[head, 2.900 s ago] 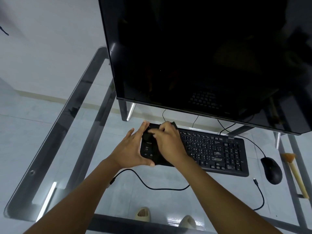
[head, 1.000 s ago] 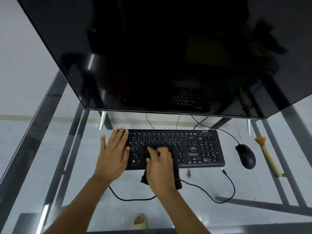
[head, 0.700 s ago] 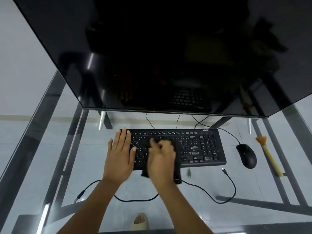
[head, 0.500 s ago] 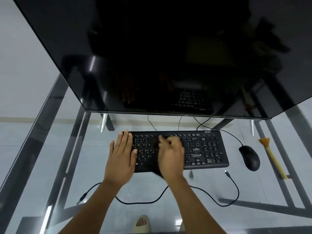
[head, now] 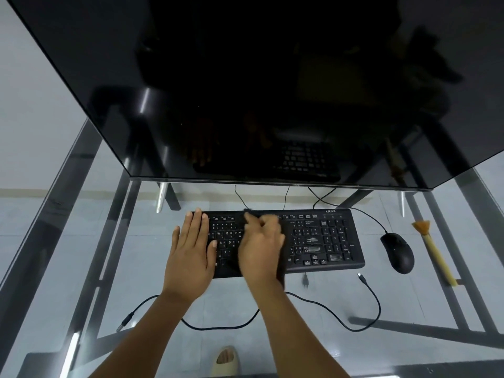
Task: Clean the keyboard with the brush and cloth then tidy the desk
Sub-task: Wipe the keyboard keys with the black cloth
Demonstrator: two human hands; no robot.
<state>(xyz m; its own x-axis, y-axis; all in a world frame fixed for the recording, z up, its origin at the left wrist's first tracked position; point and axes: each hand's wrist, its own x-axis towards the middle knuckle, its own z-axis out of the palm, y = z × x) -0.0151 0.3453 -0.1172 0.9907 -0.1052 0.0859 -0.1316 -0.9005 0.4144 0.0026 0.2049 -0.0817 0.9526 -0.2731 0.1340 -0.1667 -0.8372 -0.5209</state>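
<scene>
A black keyboard [head: 321,241] lies on the glass desk [head: 81,241] below the monitor. My left hand [head: 192,252] rests flat with straight fingers on the keyboard's left end. My right hand [head: 261,246] is over the middle keys, fingers curled around a dark cloth [head: 281,264], which is mostly hidden under the hand. A brush [head: 433,249] with a pale yellow handle and orange bristles lies on the desk at the far right, beyond the mouse.
A large black monitor [head: 272,91] overhangs the back of the desk. A black mouse [head: 398,252] sits right of the keyboard. A loose black cable [head: 362,317] loops across the front of the glass. A sandalled foot [head: 226,361] shows below the glass.
My right hand with the cloth has moved from the keyboard's front left area up and rightward toward the top rows. My left hand has stayed flat on the left end.
</scene>
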